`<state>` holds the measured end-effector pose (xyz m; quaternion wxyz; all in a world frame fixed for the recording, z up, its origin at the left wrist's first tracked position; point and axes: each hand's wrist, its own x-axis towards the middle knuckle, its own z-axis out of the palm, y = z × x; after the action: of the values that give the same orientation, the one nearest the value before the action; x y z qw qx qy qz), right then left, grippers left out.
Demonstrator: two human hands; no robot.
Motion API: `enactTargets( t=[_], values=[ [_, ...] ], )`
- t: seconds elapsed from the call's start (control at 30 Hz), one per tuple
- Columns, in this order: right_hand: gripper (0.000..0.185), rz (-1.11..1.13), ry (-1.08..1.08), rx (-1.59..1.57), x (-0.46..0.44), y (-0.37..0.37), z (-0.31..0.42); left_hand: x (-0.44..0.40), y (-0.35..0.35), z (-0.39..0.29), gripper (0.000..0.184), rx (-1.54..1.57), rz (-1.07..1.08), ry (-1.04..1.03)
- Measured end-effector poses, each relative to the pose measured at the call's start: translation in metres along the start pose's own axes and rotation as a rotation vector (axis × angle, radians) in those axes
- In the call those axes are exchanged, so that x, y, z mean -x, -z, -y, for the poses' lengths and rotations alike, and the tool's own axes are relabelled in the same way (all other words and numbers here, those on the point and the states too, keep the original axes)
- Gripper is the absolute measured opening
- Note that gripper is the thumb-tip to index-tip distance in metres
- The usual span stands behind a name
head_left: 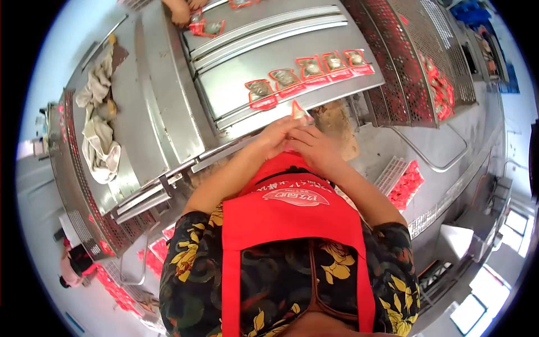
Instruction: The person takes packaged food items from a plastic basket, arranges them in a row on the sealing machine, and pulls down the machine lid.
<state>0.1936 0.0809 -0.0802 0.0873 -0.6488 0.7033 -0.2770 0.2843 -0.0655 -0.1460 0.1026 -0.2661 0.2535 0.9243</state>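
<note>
Both of my hands meet in front of my red apron (pixel 292 216), at the near edge of the metal table. My left hand (pixel 275 136) and my right hand (pixel 313 145) are closed around a small red-and-clear plastic packet (pixel 299 112), whose upper corner sticks out above the fingers. The rest of that packet is hidden by my hands. Just beyond lies a slanting row of several similar packets, from a left one (pixel 260 93) to a right one (pixel 356 59), each with something greyish inside a clear window and a red border.
Another person's hand (pixel 178 12) is at the table's far left, beside more packets (pixel 208 27). Perforated metal bins (pixel 387 67) stand on the right, one holding red packets (pixel 441 90). A crate of red packets (pixel 405 185) sits lower right. Crumpled cloths (pixel 100 147) lie on the left metal surface.
</note>
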Motion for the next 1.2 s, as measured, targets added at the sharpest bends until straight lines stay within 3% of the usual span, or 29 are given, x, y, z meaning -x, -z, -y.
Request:
enactTargets(
  t=[0.1, 0.13, 0.2, 0.23, 0.3, 0.33, 0.4, 0.5, 0.53, 0.6, 0.7, 0.8, 0.83, 0.87, 0.9, 0.93, 1.0, 1.03, 1.07, 1.17, 1.2],
  values=[
    [0.033, -0.132, -0.102, -0.354, -0.048, -0.004, -0.004, 0.015, 0.05, -0.021, 0.041, 0.087, -0.042, -0.143],
    [0.029, -0.195, -0.325, -0.646, -0.058, -0.006, -0.01, 0.022, 0.046, -0.03, 0.041, 0.111, -0.055, -0.162],
    [0.022, 0.013, -0.763, -0.96, -0.072, -0.023, -0.037, 0.039, 0.036, -0.047, 0.038, 0.254, -0.192, -0.326],
    [0.022, 0.041, -0.747, -0.968, -0.084, -0.027, -0.042, 0.038, 0.039, -0.05, 0.046, 0.285, -0.208, -0.332],
    [0.019, 0.359, -0.946, -1.256, -0.108, -0.036, -0.049, 0.03, 0.047, -0.043, 0.049, 0.267, -0.134, -0.392],
    [0.016, 0.378, -0.919, -1.24, -0.113, -0.048, -0.058, 0.028, 0.053, -0.043, 0.052, 0.226, -0.061, -0.447],
    [0.012, 0.476, -0.781, -1.282, -0.135, -0.061, -0.079, 0.017, 0.047, -0.047, 0.055, 0.044, -0.291, -0.583],
    [0.011, 0.607, -0.777, -1.197, -0.157, -0.075, -0.105, -0.022, 0.103, -0.027, 0.054, -0.94, -0.881, -0.682],
    [0.006, 0.759, -0.704, -1.272, -0.167, -0.076, -0.12, 0.005, 0.07, -0.047, 0.054, -0.746, -0.952, -0.565],
    [0.008, 0.825, -0.709, -1.231, -0.181, -0.086, -0.133, 0.013, 0.06, -0.057, 0.049, -0.712, -1.007, -0.465],
    [0.01, 0.964, -0.646, -1.242, -0.201, -0.078, -0.126, 0.012, 0.059, -0.05, 0.038, -0.568, -0.997, -0.66],
    [0.011, 1.041, -0.543, -1.183, -0.214, -0.08, -0.127, 0.024, 0.048, -0.046, 0.042, -0.461, -0.966, -0.781],
    [0.011, 1.06, -0.537, -1.176, -0.217, -0.081, -0.128, 0.023, 0.056, -0.048, 0.046, -0.716, -1.182, -0.671],
    [0.01, 1.059, -0.466, -1.13, -0.223, -0.081, -0.129, 0.028, 0.067, -0.044, 0.05, -0.777, -1.276, -0.696],
    [0.009, 1.041, -0.416, -1.082, -0.227, -0.079, -0.132, 0.04, 0.062, -0.051, 0.049, -0.926, -1.458, -0.595],
    [0.005, 0.935, -0.525, -0.961, -0.23, -0.082, -0.122, 0.039, 0.065, -0.054, 0.05, -0.924, -1.508, -0.585],
    [0.013, 0.944, -0.353, -0.834, -0.241, -0.086, -0.119, 0.04, 0.08, -0.057, 0.051, -0.748, -1.435, -0.644],
    [0.013, 0.913, -0.201, -0.74, -0.246, -0.121, -0.145, 0.04, 0.086, -0.06, 0.052, -0.652, -1.357, -0.688],
    [0.012, 0.928, -0.263, -0.975, -0.25, -0.126, -0.145, 0.039, 0.105, -0.06, 0.052, -0.521, -1.212, -0.802],
    [0.018, 0.971, -0.379, -1.152, -0.26, -0.144, -0.134, 0.04, 0.129, -0.075, 0.05, -0.569, -1.247, -0.757],
    [0.02, 0.954, -0.413, -1.169, -0.261, -0.152, -0.131, 0.035, 0.143, -0.075, 0.048, -0.745, -1.373, -0.774]
  ],
)
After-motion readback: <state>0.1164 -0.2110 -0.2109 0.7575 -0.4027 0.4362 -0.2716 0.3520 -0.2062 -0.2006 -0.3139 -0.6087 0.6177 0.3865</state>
